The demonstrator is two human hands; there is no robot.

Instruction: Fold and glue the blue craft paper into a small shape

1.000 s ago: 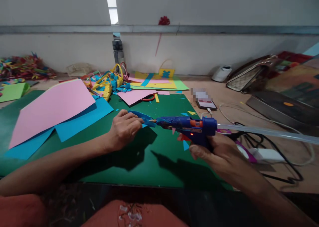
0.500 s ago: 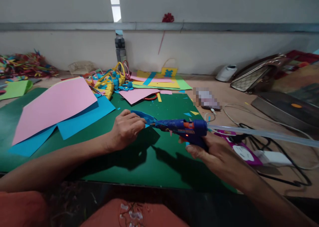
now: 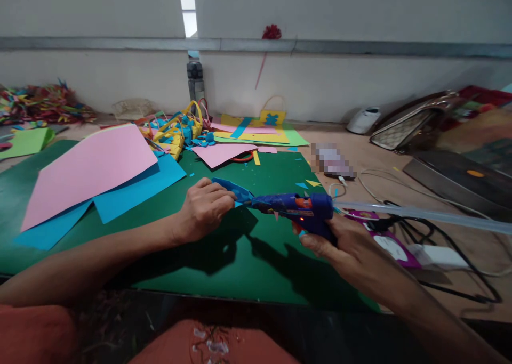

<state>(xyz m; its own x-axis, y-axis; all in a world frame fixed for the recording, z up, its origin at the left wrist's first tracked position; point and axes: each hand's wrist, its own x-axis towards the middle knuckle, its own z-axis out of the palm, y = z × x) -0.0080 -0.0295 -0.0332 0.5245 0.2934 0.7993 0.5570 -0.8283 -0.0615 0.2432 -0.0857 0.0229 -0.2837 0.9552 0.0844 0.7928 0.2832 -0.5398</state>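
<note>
Far L, a heap of strips (image 3: 44, 105) is piled by the wall; a pink sheet (image 3: 96, 167) is laid over blue sheets (image 3: 140, 193) on the green mat (image 3: 188, 278). Behind, yellow baskets (image 3: 176, 137) are bunched nr the bottle (image 3: 196, 87).

Nr the middle, the blue piece (image 3: 231, 187) is held up off the mat by the L hand (image 3: 206, 207), fingers curled in & pinched on its near side; exact fold is partly hidden.

To its R, the gun (image 3: 290, 203) is gripped in the R hand (image 3: 346, 241), palm wrapped round the handle; finger is kept at the trigger, but whether it's squeezed can't be told. Vs 1 s ago, the gun has been brought in closer to the L hand, & the metal tip, seen bare then, can hardly be made out now at the piece's R end. So nozzle & paper are judged to be met & glue prob. being applied, tho no bead can be seen.

Far R, the clear stick (image 3: 424, 215) is fed from the gun's rear, above the purple power strip (image 3: 390, 245); beyond, the phone (image 3: 335, 161) is plugged in
</note>
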